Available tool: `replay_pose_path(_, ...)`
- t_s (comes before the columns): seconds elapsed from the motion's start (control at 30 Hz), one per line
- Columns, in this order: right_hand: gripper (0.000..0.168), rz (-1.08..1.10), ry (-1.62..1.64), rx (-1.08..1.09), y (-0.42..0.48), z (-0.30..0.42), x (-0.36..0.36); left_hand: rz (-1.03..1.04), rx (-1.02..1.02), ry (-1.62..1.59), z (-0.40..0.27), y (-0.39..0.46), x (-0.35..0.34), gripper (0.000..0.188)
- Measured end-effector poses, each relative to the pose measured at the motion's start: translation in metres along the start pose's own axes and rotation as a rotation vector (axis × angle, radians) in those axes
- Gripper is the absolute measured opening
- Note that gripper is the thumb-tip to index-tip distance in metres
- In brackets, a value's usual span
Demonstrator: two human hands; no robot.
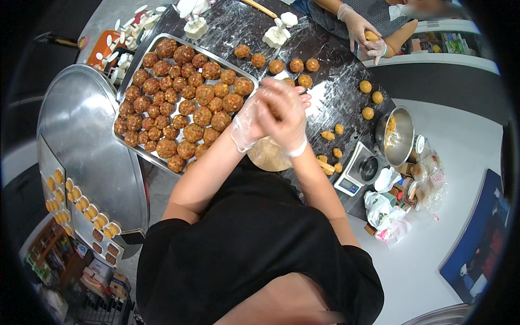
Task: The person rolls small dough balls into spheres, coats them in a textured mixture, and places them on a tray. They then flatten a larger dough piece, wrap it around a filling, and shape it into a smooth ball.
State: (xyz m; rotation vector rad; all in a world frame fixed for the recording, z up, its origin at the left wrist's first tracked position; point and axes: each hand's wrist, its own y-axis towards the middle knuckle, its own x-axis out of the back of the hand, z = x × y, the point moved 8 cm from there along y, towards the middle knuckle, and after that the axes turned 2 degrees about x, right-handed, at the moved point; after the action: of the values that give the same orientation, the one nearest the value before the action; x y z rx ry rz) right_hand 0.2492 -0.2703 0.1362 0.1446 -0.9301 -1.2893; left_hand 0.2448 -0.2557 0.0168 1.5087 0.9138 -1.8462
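My left hand [251, 118] and my right hand [289, 124], both in clear plastic gloves, are pressed together palm to palm above the dark marbled table [337, 93]. The fingers are blurred, and whatever may lie between the palms is hidden. Just below them is a round, light-brown wooden board [269, 157]. On the left, close to my left hand, a metal tray [185, 45] holds several brown filling balls [202, 116] of differing sizes. Beyond my fingers sit more balls, such as a brown-orange one [276, 66]. To the right lie small lumps of yellow dough [328, 135].
A digital scale [349, 183] and a steel bowl [400, 136] stand at right, beside plastic bags [384, 209]. White plunger moulds [277, 36] stand at the back. Another person's gloved hands [365, 38] hold a dough ball at upper right. Moulded pastries [91, 212] lie at lower left.
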Motion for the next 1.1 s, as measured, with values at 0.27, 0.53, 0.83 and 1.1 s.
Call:
replay_pose_path(0.27, 0.024, -0.16, 0.174, -0.871, 0.008, -0.219, 0.002, -0.329, 0.086, 0.172, -0.027, -0.015, 0.022, 0.067)
replay_pose_path(0.53, 0.033, 0.105, -0.642, -0.356, 0.025, -0.275, -0.028, -0.717, -0.308, 0.696, -0.092, -0.157, 0.063, 0.059)
replay_pose_path(0.83, 0.044, 0.924, -0.429, -0.327, 0.015, -0.122, -0.171, -0.999, -0.47, 0.832, -0.15, -0.246, 0.081, 0.052)
replay_pose_path(1.1, 0.04, 1.05, -0.702, -0.165, 0.004, -0.13, -0.207, -0.978, -0.622, 0.733, -0.14, -0.295, 0.094, 0.052)
